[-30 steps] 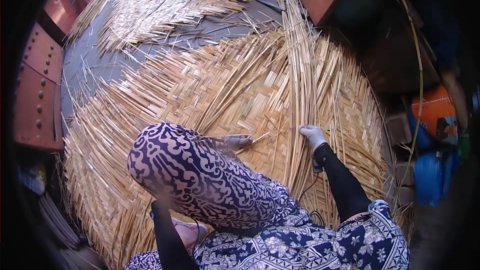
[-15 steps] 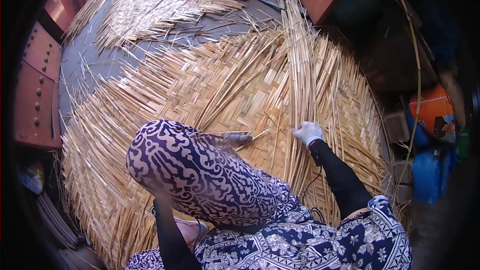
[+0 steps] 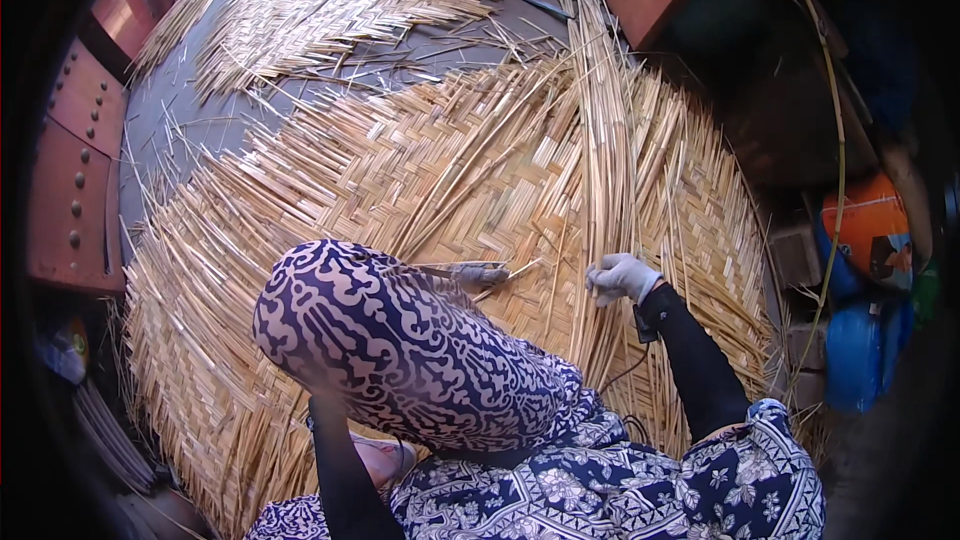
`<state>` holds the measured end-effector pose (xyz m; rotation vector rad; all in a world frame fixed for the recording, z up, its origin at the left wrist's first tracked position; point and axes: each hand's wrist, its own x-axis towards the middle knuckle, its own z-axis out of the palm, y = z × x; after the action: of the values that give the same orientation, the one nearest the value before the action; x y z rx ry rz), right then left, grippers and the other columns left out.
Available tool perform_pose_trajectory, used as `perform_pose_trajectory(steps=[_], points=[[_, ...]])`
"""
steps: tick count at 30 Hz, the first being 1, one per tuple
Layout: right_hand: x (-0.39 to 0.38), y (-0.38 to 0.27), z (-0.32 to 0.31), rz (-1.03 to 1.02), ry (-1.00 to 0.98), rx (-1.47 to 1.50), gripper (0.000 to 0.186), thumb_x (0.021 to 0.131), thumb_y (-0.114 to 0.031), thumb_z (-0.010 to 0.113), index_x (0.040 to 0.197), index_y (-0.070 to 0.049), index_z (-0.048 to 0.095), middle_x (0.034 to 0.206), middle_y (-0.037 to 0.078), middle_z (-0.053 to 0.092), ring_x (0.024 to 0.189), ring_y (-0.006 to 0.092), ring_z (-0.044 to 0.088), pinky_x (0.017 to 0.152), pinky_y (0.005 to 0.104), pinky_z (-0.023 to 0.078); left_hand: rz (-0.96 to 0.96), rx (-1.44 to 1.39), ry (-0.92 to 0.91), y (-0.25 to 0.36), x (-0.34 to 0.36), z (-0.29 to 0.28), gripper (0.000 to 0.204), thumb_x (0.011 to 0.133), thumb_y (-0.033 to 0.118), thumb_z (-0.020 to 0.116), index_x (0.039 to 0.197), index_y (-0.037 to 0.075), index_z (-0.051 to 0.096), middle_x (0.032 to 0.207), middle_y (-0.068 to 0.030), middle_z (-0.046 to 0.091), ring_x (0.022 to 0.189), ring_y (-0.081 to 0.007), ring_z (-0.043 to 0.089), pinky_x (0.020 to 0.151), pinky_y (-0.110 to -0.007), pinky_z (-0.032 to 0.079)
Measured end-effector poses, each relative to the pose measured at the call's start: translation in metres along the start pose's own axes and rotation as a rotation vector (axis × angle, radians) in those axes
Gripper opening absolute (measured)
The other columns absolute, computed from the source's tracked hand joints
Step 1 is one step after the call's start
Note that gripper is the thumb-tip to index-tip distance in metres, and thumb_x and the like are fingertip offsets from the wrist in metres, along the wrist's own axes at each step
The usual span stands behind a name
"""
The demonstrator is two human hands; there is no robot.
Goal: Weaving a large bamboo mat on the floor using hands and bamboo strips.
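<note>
Mat woven through the middle, edges and loose strips left to do

Your raised knee (image 3: pixel 350 310) covers part of the near side, so you cannot check the weave beneath it. Your left hand (image 3: pixel 480 275) shows only in part beyond that knee, gloved and low on the mat; whether it grips anything, I cannot tell. Your right hand (image 3: pixel 622 280), also gloved, has its fingers drawn in narrow at the long strips (image 3: pixel 607 170); a pinched strip cannot be made out.

The woven mat (image 3: pixel 500 205) spreads under you. Its middle looks done, in a tight zigzag, while the ends around its rim stick out untrimmed. The long strips run over it lengthwise, and slanting strips (image 3: pixel 470 175) lie on top too; both seem yet to be worked in.

Farther off, on the grey floor (image 3: pixel 180 145), a second mat (image 3: pixel 330 0) also has ragged edges
</note>
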<state>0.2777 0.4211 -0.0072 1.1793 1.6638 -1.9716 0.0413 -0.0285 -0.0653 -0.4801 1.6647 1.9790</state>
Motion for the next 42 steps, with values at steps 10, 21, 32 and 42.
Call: perform_pose_trajectory(steps=[10,21,32,42], points=[[0.011,0.01,0.017,-0.039,0.143,0.076,0.016,0.073,-0.017,0.064,0.077,-0.003,0.057,0.071,0.005,0.06,0.06,0.0133,0.059,0.047,0.0267,0.049,-0.003,0.001,-0.004,0.002,-0.002,-0.001,0.025,0.082,0.017,0.043,0.088,0.001,0.06,0.081,-0.0083,0.062,0.072,-0.0181,0.057,0.064,-0.029,0.045],[0.023,-0.015,-0.042,-0.476,0.535,0.161,0.013,0.078,-0.017,0.059,0.08,-0.005,0.056,0.068,0.002,0.056,0.059,0.0121,0.058,0.052,0.0266,0.05,-0.017,-0.003,-0.032,0.007,0.001,0.013,0.024,0.082,0.016,0.043,0.089,0.001,0.06,0.081,-0.0072,0.062,0.071,-0.0167,0.057,0.064,-0.028,0.045],[0.036,-0.002,-0.004,-0.16,0.488,0.643,0.038,0.087,-0.039,0.041,0.098,-0.003,0.045,0.066,0.006,0.054,0.051,0.0164,0.054,0.044,0.0302,0.046,-0.024,-0.011,-0.041,0.009,-0.001,0.015,0.023,0.082,0.014,0.043,0.089,0.0,0.06,0.082,-0.0061,0.062,0.071,-0.0153,0.057,0.064,-0.028,0.045],[-0.012,0.036,0.024,0.399,0.153,-0.75,0.049,0.073,-0.048,0.053,0.071,0.0,0.063,0.059,0.011,0.06,0.05,0.0211,0.059,0.047,0.0313,0.047,-0.035,-0.02,-0.046,0.007,-0.001,0.011,0.022,0.082,0.012,0.043,0.089,0.0,0.06,0.082,-0.0051,0.062,0.071,-0.014,0.056,0.064,-0.027,0.044]])
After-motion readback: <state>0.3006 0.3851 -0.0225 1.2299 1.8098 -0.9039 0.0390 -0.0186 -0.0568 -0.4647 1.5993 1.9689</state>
